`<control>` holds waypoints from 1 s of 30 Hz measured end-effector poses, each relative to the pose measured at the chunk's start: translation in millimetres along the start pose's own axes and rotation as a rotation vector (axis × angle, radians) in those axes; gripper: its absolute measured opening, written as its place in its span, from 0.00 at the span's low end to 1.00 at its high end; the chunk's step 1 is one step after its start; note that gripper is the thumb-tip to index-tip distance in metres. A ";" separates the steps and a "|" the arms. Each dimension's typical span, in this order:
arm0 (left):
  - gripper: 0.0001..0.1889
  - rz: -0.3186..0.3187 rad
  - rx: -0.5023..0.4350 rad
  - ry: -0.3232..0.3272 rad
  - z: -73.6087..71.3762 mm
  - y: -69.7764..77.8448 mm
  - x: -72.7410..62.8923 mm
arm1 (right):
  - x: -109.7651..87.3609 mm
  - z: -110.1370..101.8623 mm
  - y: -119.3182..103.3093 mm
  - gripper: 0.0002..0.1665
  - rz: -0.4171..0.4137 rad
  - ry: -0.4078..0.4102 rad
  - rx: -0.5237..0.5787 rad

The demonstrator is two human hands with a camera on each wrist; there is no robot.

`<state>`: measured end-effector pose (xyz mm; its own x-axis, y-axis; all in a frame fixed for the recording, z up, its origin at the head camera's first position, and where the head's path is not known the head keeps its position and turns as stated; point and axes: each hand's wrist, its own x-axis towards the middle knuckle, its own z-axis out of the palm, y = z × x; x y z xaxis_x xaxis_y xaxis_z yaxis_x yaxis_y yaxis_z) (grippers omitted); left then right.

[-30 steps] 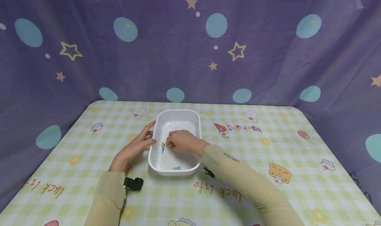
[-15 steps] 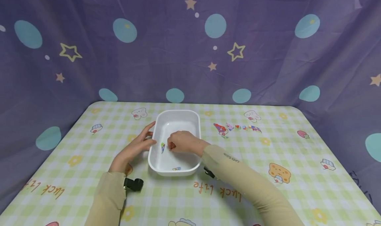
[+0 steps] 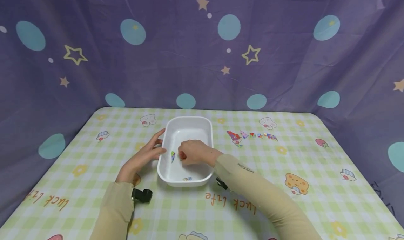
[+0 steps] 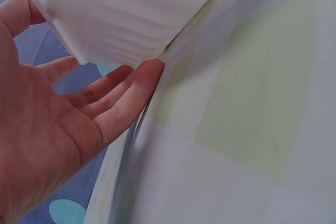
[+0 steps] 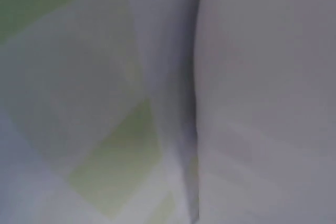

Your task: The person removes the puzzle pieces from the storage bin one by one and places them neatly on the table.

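A white rectangular tub (image 3: 186, 182) sits on the table. My left hand (image 3: 146, 157) is at its left side, thumb at the rim. In the left wrist view the left hand's fingers (image 4: 126, 95) lie lightly bent along the outer wall. My right hand (image 3: 195, 153) reaches down into the tub with curled fingers, fingertips close to its floor. Whether they pinch something I cannot tell. Left of them lies a narrow green-and-blue printed piece (image 3: 173, 157). Another small printed piece (image 3: 187, 179) lies at the near wall. The right wrist view has only the tub's outer wall (image 5: 268, 98) and cloth.
Right of the tub, a red printed piece (image 3: 234, 137) and several smaller colourful pieces (image 3: 270, 137) lie in a rough row. The checked tablecloth (image 3: 315, 212) carries printed cartoons. A purple curtain (image 3: 176, 57) rises behind the table.
My right hand has shifted very slightly toward the near side inside the tub, its fingers curling further under. The left hand, the tub and the loose pieces stay where they were.
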<state>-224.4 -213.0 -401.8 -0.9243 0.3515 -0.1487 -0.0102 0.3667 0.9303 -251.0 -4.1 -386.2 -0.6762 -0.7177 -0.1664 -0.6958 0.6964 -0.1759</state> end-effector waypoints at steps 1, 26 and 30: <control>0.37 -0.001 0.001 0.000 0.0 0.2 0.1 | -0.3 -0.3 0.3 0.05 -0.001 0.004 0.002; 0.37 -0.010 -0.008 0.004 0.6 0.6 1.7 | -30.9 -32.7 29.8 0.06 -0.162 0.240 0.108; 0.37 -0.017 -0.009 0.006 0.5 1.8 1.5 | -36.9 -36.7 39.5 0.07 -0.175 0.281 0.133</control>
<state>-225.6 -211.4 -400.5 -0.9261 0.3403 -0.1629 -0.0296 0.3648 0.9306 -262.4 50.0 -351.4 -0.6026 -0.7843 0.1476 -0.7819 0.5432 -0.3060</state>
